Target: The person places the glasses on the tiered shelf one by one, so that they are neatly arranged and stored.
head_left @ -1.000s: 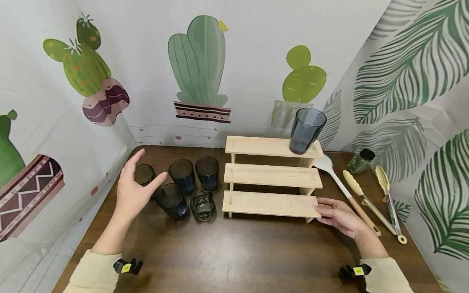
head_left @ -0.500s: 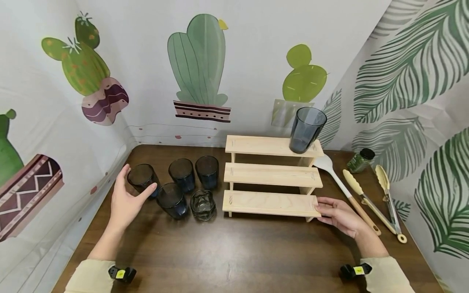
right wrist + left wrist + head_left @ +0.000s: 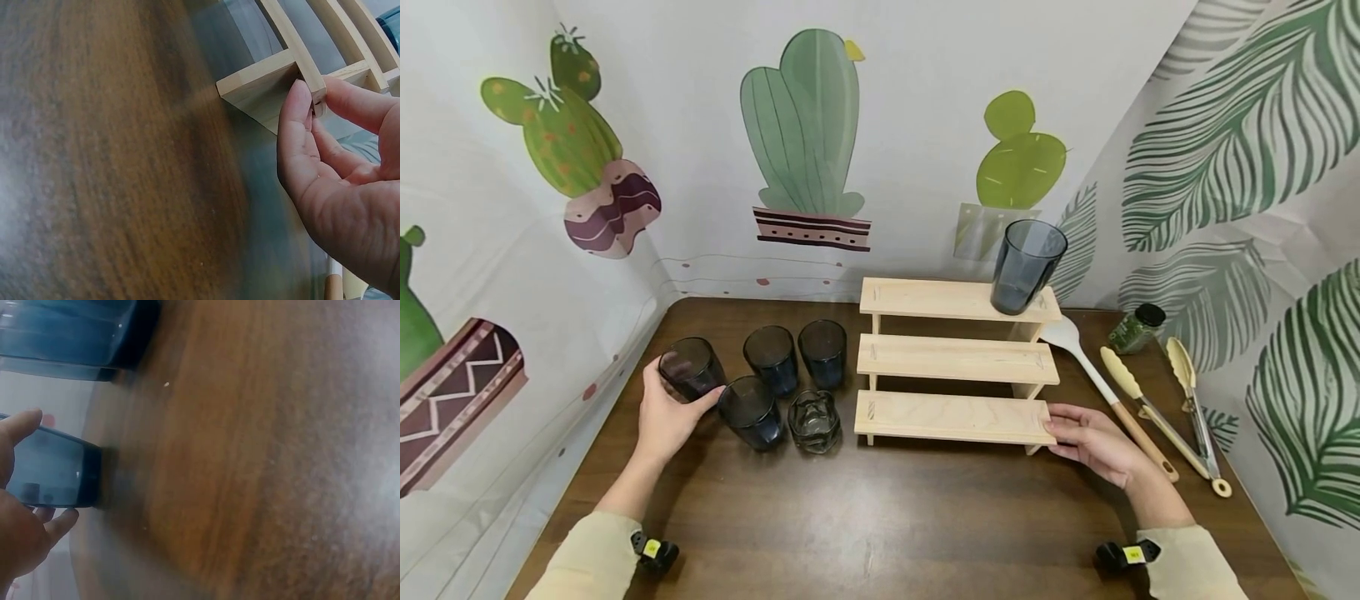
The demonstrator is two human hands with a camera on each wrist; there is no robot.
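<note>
My left hand (image 3: 666, 421) grips a dark blue drinking glass (image 3: 691, 367) at the far left of the group, thumb on its near right side and fingers round its left. In the left wrist view that glass (image 3: 56, 469) stands on the table between thumb and fingers. At the right, my right hand (image 3: 1093, 442) pinches the right end of the lowest step of a three-tier wooden shelf (image 3: 955, 415). The right wrist view shows the thumb and fingers on either side of that board's end (image 3: 306, 69). Another blue glass (image 3: 1028, 267) stands on the top step, at its right.
Several more glasses stand close by: a blue glass (image 3: 751, 414) in front, two behind, and a small wavy glass (image 3: 815, 422). Right of the shelf lie a white-headed spatula (image 3: 1097, 379), tongs (image 3: 1195, 408) and a green jar (image 3: 1138, 329). Patterned cloth walls bound the table.
My left hand has come down and closed round the leftmost glass, its thumb and fingers drawing in. The right hand stays on the shelf's end.
</note>
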